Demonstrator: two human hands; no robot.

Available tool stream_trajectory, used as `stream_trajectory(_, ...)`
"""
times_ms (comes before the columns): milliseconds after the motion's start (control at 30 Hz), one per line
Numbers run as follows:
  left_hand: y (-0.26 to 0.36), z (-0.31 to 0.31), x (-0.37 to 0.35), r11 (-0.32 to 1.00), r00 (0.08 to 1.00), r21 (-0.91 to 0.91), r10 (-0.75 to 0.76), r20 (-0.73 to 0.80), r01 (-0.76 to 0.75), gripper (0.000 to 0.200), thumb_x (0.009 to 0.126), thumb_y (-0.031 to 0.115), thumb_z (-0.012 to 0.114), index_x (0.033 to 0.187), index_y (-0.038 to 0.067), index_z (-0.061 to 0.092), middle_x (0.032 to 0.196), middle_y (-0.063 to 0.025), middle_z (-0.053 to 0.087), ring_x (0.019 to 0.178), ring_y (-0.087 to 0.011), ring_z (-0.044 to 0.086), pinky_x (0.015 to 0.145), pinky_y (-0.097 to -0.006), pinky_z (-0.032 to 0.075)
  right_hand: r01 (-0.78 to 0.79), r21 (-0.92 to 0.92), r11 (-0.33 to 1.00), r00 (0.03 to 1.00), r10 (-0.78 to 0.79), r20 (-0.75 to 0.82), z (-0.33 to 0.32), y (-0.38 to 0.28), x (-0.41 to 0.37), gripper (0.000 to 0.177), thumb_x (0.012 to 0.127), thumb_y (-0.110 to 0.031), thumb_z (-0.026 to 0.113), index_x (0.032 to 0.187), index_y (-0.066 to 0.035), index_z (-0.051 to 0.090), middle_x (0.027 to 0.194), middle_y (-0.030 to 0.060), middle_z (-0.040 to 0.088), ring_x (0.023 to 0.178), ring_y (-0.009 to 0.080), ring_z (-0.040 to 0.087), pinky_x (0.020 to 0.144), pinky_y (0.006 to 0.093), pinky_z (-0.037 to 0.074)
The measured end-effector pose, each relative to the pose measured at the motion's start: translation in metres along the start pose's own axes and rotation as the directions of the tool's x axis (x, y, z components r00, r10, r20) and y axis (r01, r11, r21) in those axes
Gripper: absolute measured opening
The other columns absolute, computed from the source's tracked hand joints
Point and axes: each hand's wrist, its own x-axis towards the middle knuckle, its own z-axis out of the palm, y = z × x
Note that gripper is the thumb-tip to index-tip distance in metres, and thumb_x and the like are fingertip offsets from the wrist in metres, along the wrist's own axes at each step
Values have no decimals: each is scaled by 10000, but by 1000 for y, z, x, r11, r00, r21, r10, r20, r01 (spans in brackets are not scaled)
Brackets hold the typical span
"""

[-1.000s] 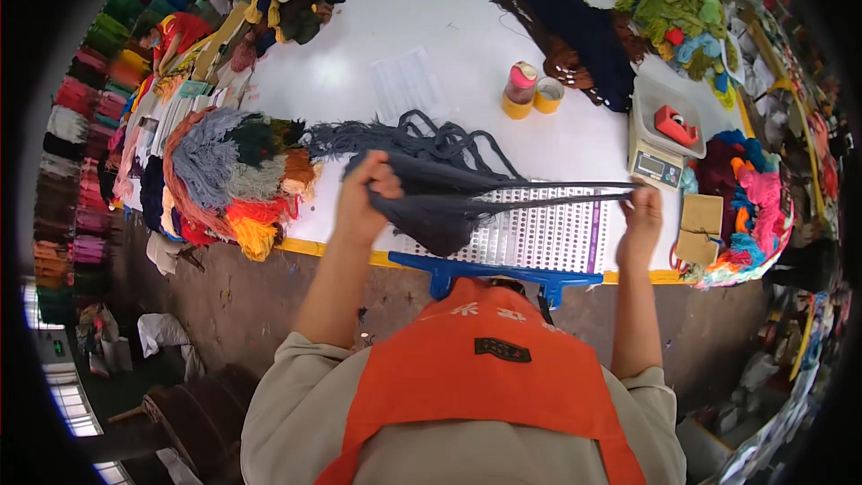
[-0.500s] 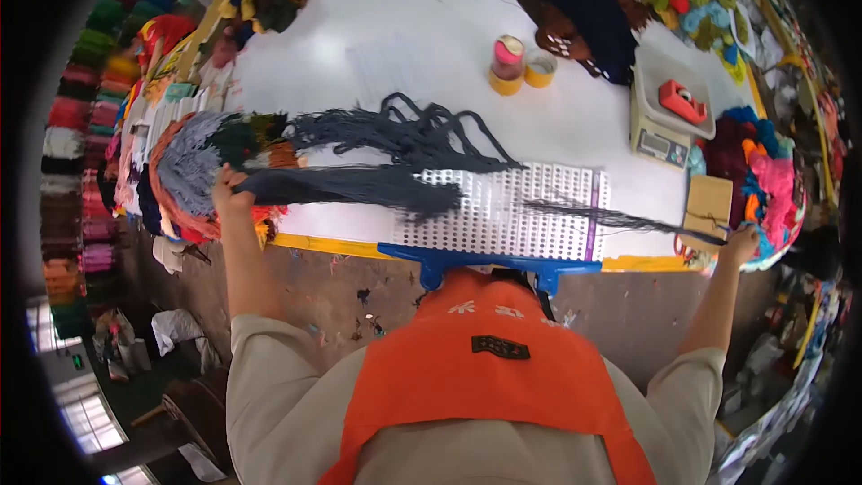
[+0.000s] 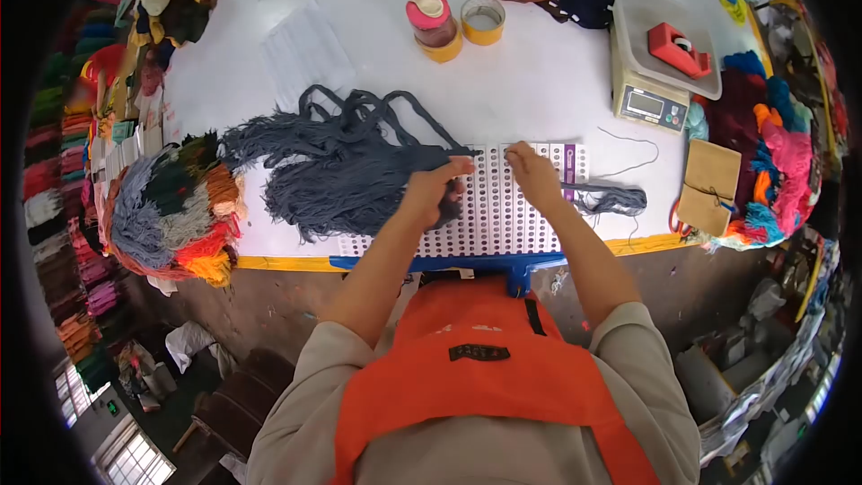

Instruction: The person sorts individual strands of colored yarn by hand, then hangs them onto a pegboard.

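A large bundle of dark grey yarn [image 3: 332,193] lies across the left part of a white perforated card [image 3: 503,211], with several thick loops at its far side. My left hand [image 3: 435,189] is closed round the bundle's right end, and a short tip of yarn pokes out past the fingers. Just right of it, my right hand [image 3: 533,175] is held over the card with its fingers pinched. Whatever lies in that pinch is too small to make out. A small folded hank of grey yarn [image 3: 615,198] lies by the card's right edge, with a loose strand behind it.
Multicoloured yarn bundles [image 3: 175,207] are heaped at the left edge. Behind stand a pink-lidded jar [image 3: 431,22] and a roll of yellow tape [image 3: 483,22]. At right are a digital scale [image 3: 648,106] with a red tape dispenser [image 3: 678,51], a brown pad [image 3: 709,187] and bright yarn [image 3: 777,180].
Both hands have come inward from far apart to the card's middle. The thin yarn strands stretched to the right hand now lie as a small hank. The grey bundle is spread wider.
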Motion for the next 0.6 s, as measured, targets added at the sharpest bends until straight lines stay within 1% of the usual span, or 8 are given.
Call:
stream_trajectory(67, -13, 23, 29, 993, 995, 112, 49, -88, -39, 174, 880, 183, 654, 896, 23, 718, 828, -70, 708, 593, -150, 640, 501, -250, 428, 65, 49, 997, 998, -64, -9, 14, 1, 12, 176, 983, -279, 527, 1048, -126, 586, 756, 170, 662, 705, 375, 655, 631, 451, 506)
stream_trajectory(233, -45, 32, 78, 919, 961, 390, 61, -269, 50, 217, 870, 173, 653, 774, -20, 683, 685, -107, 666, 601, -195, 659, 581, -319, 496, 69, -27, 997, 995, -67, 67, 22, 13, 24, 155, 996, -258, 505, 1050, -134, 580, 751, 150, 660, 701, 361, 659, 621, 434, 504)
stream_trajectory(300, -64, 23, 92, 688, 901, 646, 434, 0, -332, 179, 938, 155, 620, 967, -8, 687, 790, -55, 665, 512, -114, 570, 486, -248, 444, 49, 20, 999, 995, -51, 84, 19, 14, 23, 150, 995, -251, 509, 1061, -132, 572, 750, 144, 662, 694, 352, 661, 617, 426, 504)
stream_trajectory(333, -67, 22, 95, 689, 903, 647, 430, -1, -327, 179, 938, 155, 620, 967, -8, 687, 790, -55, 665, 512, -114, 570, 486, -248, 444, 34, 66, 997, 995, -40, 91, 18, 16, 24, 146, 994, -243, 513, 1072, -130, 564, 749, 138, 663, 687, 343, 663, 613, 418, 504)
stream_trajectory(400, -70, 22, 97, 517, 809, 704, 571, 140, -487, 160, 962, 120, 589, 995, -4, 685, 753, -44, 641, 534, -93, 563, 500, -233, 448, 60, 93, 994, 995, -66, 68, 19, 19, 25, 148, 991, -229, 521, 1088, -121, 554, 736, 131, 661, 667, 326, 662, 610, 410, 506)
stream_trajectory(467, -66, 25, 96, 580, 824, 645, 548, 141, -497, 155, 966, 107, 578, 1006, 1, 683, 742, -37, 633, 545, -84, 557, 503, -228, 447, 87, 117, 989, 995, -93, 44, 18, 21, 26, 155, 988, -215, 530, 1103, -112, 543, 723, 124, 659, 647, 309, 661, 607, 402, 507)
stream_trajectory(533, -49, 31, 89, 640, 837, 581, 527, 145, -503, 153, 969, 94, 566, 1017, 6, 682, 730, -30, 625, 557, -74, 551, 506, -224, 445, -75, 283, 956, 991, 39, 128, 11, 16, 30, 181, 987, -227, 512, 1131, -117, 508, 676, 115, 648, 655, 345, 656, 608, 454, 495)
stream_trajectory(600, -31, 37, 81, 887, 981, 419, 158, 116, -193, 155, 971, 99, 564, 1026, 8, 677, 717, -23, 613, 570, -65, 539, 501, -229, 437, -80, 314, 946, 987, 30, 161, 7, 18, 33, 189, 983, -214, 517, 1139, -107, 516, 673, 104, 646, 644, 331, 653, 605, 438, 496)
